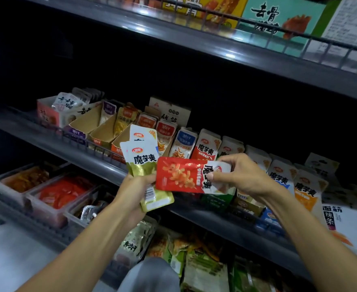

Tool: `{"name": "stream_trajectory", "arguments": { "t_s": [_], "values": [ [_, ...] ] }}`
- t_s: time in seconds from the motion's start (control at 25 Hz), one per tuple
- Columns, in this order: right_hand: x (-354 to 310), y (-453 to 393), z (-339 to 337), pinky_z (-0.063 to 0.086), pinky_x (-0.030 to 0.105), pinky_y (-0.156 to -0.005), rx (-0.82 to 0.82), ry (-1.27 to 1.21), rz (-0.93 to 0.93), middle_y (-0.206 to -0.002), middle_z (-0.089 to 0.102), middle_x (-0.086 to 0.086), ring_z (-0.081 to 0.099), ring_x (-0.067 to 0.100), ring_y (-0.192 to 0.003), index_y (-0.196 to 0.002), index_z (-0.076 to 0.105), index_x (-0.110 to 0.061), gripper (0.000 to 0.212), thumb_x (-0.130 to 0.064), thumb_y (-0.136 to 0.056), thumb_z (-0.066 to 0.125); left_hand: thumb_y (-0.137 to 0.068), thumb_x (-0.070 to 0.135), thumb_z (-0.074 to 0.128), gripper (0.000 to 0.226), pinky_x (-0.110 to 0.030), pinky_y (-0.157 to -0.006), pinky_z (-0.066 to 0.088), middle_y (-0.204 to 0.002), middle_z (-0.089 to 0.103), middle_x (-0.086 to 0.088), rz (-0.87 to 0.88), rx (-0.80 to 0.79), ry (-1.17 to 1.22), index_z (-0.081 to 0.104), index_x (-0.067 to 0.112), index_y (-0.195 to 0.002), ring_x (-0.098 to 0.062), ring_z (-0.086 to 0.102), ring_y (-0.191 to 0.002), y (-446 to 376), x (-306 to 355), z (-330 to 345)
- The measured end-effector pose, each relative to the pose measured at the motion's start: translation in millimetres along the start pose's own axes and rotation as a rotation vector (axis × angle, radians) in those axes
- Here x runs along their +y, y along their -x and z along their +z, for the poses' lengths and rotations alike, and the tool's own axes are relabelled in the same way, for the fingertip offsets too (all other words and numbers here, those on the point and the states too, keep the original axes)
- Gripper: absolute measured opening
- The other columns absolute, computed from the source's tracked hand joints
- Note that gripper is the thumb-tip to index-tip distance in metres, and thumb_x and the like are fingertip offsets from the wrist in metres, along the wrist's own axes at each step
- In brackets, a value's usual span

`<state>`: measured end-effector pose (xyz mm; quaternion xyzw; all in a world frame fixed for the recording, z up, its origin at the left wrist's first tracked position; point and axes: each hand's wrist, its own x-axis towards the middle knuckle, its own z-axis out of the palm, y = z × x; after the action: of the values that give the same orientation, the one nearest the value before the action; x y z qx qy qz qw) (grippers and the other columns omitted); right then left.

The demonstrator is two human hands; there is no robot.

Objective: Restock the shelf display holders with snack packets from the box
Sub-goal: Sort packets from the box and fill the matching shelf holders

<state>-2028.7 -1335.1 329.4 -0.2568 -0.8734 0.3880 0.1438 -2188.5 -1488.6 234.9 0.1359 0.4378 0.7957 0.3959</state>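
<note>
Several cardboard holders (101,131) sit half-empty while my left hand (138,184) grips gold packets (143,165), right hand (236,173) fingers pinching a red packet (179,175).

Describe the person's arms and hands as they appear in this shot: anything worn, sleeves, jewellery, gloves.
Both forearms are bare up to the frame's lower edge; no sleeves show. The left hand and right hand wear no gloves, and no rings, watch or bracelet are visible on the fingers or wrists. The only clothing in sight is grey fabric at the bottom of the frame, between the arms.
</note>
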Motion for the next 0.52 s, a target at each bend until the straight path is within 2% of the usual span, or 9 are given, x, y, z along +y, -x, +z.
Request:
{"name": "stream_trajectory", "arguments": {
  "t_s": [0.04,0.12,0.24,0.32,0.36,0.44,0.52],
  "values": [
    [0,0,-3,0.058,0.038,-0.074,-0.012,0.013,0.042,-0.084,0.074,0.012,0.070,0.022,-0.075,-0.088,0.068,-0.001,0.013,-0.009,-0.081,0.076,-0.096,0.007,0.056,0.022,-0.042,-0.064,0.061,-0.097,0.076,-0.007,-0.015,-0.037,0.038,0.064,0.015,-0.115,-0.025,0.074,-0.080,1,1,2],
    [3,-4,-3,0.057,0.040,-0.074,-0.017,0.022,0.116,-0.085,0.074,0.013,0.068,0.023,-0.075,-0.091,0.066,0.001,0.016,-0.005,-0.080,0.075,-0.097,0.010,0.056,0.023,-0.044,-0.068,0.061,-0.100,0.076,-0.010,-0.023,-0.096,0.061,0.062,0.012,-0.119,-0.026,0.074,-0.083,3,-2,5],
    [10,-9,1,0.058,0.036,-0.077,0.032,-0.260,0.181,-0.093,0.075,0.013,0.071,0.024,-0.083,-0.100,0.064,-0.003,0.022,-0.006,-0.081,0.074,-0.094,0.005,0.059,0.024,-0.049,-0.075,0.060,-0.098,0.075,-0.013,-0.029,-0.098,0.070,0.060,0.009,-0.118,-0.028,0.074,-0.083,2,-6,12],
    [15,-9,0,0.058,0.028,-0.065,0.018,-0.445,0.235,-0.091,0.074,0.013,0.070,0.023,-0.076,-0.102,0.064,-0.003,0.019,-0.012,-0.086,0.069,-0.094,0.005,0.059,0.021,-0.046,-0.068,0.062,-0.092,0.076,-0.011,-0.060,-0.104,0.140,0.061,0.010,-0.115,-0.025,0.074,-0.075,0,-8,16],
    [17,-8,-2,0.055,0.023,-0.055,-0.019,-0.461,0.264,-0.086,0.073,0.012,0.067,0.021,-0.068,-0.098,0.065,-0.003,0.016,-0.015,-0.087,0.067,-0.094,0.007,0.058,0.020,-0.043,-0.064,0.062,-0.089,0.076,-0.010,-0.076,-0.121,0.172,0.062,0.011,-0.113,-0.024,0.074,-0.072,-1,-8,18],
    [22,-9,-9,0.042,0.016,-0.038,-0.050,-0.434,0.273,-0.078,0.070,0.012,0.056,0.014,-0.049,-0.091,0.064,0.000,0.013,-0.014,-0.089,0.063,-0.094,0.008,0.059,0.019,-0.039,-0.059,0.061,-0.087,0.076,-0.009,-0.115,-0.156,0.180,0.063,0.011,-0.112,-0.022,0.074,-0.070,-3,-8,23],
    [25,-15,-23,0.037,0.017,-0.037,0.060,-0.305,0.232,-0.074,0.070,0.011,0.050,0.010,-0.044,-0.097,0.064,0.001,0.015,-0.013,-0.091,0.062,-0.093,0.007,0.061,0.020,-0.038,-0.060,0.061,-0.090,0.076,-0.009,-0.133,-0.155,0.094,0.064,0.009,-0.113,-0.022,0.073,-0.071,-7,-11,27]
  ]
}}
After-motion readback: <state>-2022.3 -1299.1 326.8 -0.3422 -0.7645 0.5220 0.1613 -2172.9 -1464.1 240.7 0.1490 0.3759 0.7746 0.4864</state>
